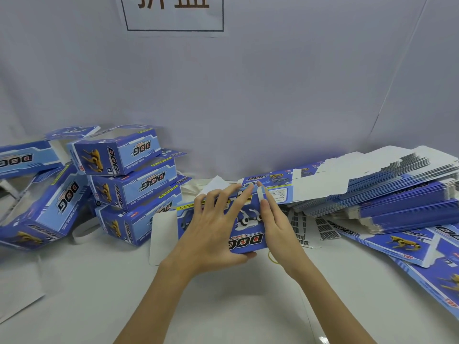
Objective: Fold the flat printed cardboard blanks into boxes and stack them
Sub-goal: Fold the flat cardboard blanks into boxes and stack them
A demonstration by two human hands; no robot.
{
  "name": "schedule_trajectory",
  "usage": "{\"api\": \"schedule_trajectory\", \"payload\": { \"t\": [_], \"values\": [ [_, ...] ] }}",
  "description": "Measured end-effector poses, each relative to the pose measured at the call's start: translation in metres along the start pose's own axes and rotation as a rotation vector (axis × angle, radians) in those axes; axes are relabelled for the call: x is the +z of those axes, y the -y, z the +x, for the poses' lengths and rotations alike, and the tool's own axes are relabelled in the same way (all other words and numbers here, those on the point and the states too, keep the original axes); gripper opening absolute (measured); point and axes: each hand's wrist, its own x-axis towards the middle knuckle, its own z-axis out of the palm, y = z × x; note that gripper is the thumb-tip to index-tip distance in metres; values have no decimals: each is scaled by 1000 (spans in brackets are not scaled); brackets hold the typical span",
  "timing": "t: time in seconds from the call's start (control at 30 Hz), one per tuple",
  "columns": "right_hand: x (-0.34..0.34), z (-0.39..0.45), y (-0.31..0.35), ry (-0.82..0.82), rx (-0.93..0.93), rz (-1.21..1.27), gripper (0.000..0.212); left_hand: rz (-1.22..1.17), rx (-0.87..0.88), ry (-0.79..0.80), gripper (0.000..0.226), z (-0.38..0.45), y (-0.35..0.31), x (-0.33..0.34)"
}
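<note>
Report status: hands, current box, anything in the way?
Both hands on the half-folded blank: left hand grips its near edge, right hand presses flat. Folded boxes stacked left, flat blanks right. Nothing blocking.

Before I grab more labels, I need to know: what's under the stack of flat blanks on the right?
Black-printed label sheets poke out from beneath the stack of flat blanks. How far they continue underneath is covered.

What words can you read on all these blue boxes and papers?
"DOG", upside down: box being folded, held by both hands.
"DOG", upside down: top stacked box.
"FUNNY MOVING DOG": second stacked box.
"TOP": flat blank at right.
Wall sign: cut off, unreadable.
Small print elsewhere: too blurred.
</note>
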Motion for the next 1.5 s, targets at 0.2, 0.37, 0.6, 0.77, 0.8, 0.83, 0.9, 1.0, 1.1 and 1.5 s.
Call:
{"api": "schedule_trajectory", "payload": {
  "t": [0.2, 0.37, 0.6, 0.77, 0.8, 0.83, 0.9, 1.0, 1.1, 1.5],
  "values": [
    [-19, 2, 15, -40, 62, 140, 51, -30, 21, -53, 117, -1, 11, -3],
    [-13, -4, 21, 17, -7, 37, 39, -31, 61, -107, 113, 0, 4, -4],
    [-7, -7, 23, 32, -62, 86, 45, 21, 71, -165, 113, 0, -2, -2],
    [-7, -6, 22, 24, -79, 66, 45, 26, 66, -167, 113, 0, 0, -1],
    [-7, -6, 21, 34, -82, 45, 45, 31, 64, -160, 113, 0, 0, -1],
    [-7, -6, 20, 45, -86, 19, 45, 36, 63, -155, 112, -1, 0, -1],
    [-7, -7, 18, 66, -97, -35, 45, 32, 63, -143, 110, -2, 0, 0],
    [-12, -7, 17, 98, -124, -140, 46, 20, 63, -123, 109, -2, -2, 0],
    [-17, -8, 21, 116, -151, -202, 46, 15, 69, -123, 109, -2, -4, 1],
    [-20, -5, 19, 158, -149, -197, 48, 2, 69, -141, 110, 0, -5, 3]
  ]
}}
